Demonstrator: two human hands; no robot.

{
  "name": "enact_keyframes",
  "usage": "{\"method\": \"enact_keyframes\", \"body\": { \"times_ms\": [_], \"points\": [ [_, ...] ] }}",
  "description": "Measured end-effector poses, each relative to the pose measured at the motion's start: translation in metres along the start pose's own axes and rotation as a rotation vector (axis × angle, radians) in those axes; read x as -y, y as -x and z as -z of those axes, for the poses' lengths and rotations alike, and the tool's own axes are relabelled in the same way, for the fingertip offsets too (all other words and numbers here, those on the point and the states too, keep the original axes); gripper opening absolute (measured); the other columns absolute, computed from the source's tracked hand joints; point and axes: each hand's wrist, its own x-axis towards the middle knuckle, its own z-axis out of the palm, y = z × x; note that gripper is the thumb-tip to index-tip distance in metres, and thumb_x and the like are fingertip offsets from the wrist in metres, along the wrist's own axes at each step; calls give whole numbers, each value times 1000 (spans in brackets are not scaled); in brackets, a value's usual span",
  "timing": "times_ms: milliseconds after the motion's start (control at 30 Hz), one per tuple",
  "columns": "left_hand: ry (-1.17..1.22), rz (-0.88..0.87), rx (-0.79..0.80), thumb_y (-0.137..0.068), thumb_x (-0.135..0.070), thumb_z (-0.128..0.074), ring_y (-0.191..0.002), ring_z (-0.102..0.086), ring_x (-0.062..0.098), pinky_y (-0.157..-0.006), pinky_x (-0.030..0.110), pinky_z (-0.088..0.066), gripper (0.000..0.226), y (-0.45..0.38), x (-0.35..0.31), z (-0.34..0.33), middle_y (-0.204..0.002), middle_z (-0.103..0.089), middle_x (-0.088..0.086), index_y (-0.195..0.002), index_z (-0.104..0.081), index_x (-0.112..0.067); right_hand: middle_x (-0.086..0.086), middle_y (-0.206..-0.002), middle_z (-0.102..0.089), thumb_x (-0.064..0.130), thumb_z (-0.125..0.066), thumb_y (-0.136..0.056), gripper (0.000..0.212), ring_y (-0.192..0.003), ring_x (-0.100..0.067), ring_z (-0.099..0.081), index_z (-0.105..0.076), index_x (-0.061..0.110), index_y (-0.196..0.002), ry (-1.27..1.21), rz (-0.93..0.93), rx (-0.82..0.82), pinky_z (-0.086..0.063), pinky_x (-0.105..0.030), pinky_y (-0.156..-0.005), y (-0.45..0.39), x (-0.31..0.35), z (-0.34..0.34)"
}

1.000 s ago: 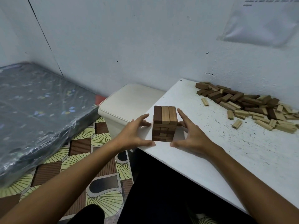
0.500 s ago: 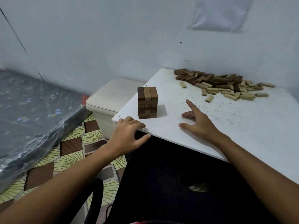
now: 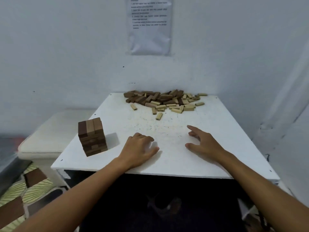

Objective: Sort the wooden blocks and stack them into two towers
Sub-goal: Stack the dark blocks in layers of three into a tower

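Your left hand (image 3: 139,148) and right hand (image 3: 203,143) rest relaxed and empty on the speckled white table (image 3: 217,131); the squared dark-wood tower (image 3: 92,137) hides its far faces.

Table (image 3: 217,131) stands against the wall (image 3: 66,47). Tower of blocks (image 3: 92,136) stands on the table near its front left corner. Loose pile of blocks (image 3: 160,101) lies at the table's back edge, well apart from the tower. Left hand (image 3: 139,148) and right hand (image 3: 203,144) are over the table near its front edge, right of the tower. Sheet of paper (image 3: 150,25) hangs on the wall above the pile. Stool (image 3: 51,136) stands left of the table.
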Motion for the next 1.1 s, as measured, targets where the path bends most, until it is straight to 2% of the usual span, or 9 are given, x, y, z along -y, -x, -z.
{"method": "enact_keyframes", "body": {
  "times_ms": [167, 300, 400, 467, 567, 733, 900, 1033, 1100],
  "points": [
    [60, 26, -20, -87, -56, -52, -107, -56, 19, -90, 38, -44, 49, -52, -1, -15, -102, -69, -5, -115, -67, -19, 2, -149, -43, 34, -70, -87, 76, -138, -13, -38, -31, 27, -151, 58, -38, -46, -29, -24, -111, -24, -21, 15],
    [128, 76, -124, -81, -59, -47, -105, -56, 18, -90, 38, -44, 55, -87, 6, -22, -105, -68, -4, -113, -67, -19, 4, -157, -30, 39, -67, -88, 75, -145, -12, -26, -28, 28, -152, 95, -53, -75, -23, -30, -118, -59, -35, 22],
    [193, 152, -227, -80, -52, -51, -106, -57, 24, -87, 38, -41, 51, -126, 20, -26, -107, -70, 2, -112, -68, -16, 5, -158, -26, 37, -65, -91, 72, -147, -12, -19, -28, 23, -152, 101, -44, -126, -17, -26, -118, -96, -44, 31],
    [229, 202, -312, -78, -49, -52, -103, -58, 28, -85, 40, -42, 49, -154, 30, -27, -103, -70, 4, -108, -69, -14, 3, -157, -29, 34, -64, -91, 69, -147, -13, -21, -31, 19, -150, 85, -30, -182, -18, -27, -117, -124, -45, 39],
    [248, 241, -379, -75, -35, -58, -107, -56, 30, -88, 43, -44, 45, -200, 42, -27, -104, -69, 6, -113, -68, -12, -4, -153, -37, 29, -67, -90, 66, -142, -21, -32, -37, 14, -147, 54, 2, -246, -27, -37, -117, -175, -45, 51],
    [186, 154, -270, -75, -38, -56, -118, -53, 27, -101, 48, -41, 52, -267, 49, -28, -118, -66, 6, -119, -66, -12, -4, -159, -24, 34, -64, -91, 71, -147, -19, -19, -29, 20, -151, 155, 53, -160, -20, -34, -116, -259, -40, 56],
    [29, 15, -105, -86, -39, -59, -136, -39, 20, -116, 45, -22, 53, -311, 45, -45, -139, -55, 1, -136, -55, -21, -4, -161, -16, 44, -62, -91, 80, -148, -22, -17, -20, 21, -155, 354, 157, -47, -21, -37, -118, -311, -34, 46],
    [-37, 42, -90, -94, -35, -55, -138, -37, 16, -117, 48, -17, 37, -318, 46, -57, -133, -60, -4, -129, -60, -24, -2, -163, -7, 52, -49, -95, 78, -150, -21, -2, -9, 21, -156, 549, 132, 64, -14, -45, -118, -335, -34, 39],
    [-9, 60, -146, -94, -30, -56, -133, -44, 16, -118, 47, -17, 31, -315, 47, -60, -125, -65, -3, -123, -64, -22, -1, -162, -12, 51, -45, -97, 73, -149, -22, -5, -13, 20, -155, 573, 133, 67, -17, -47, -116, -341, -36, 38]
  ]
}}
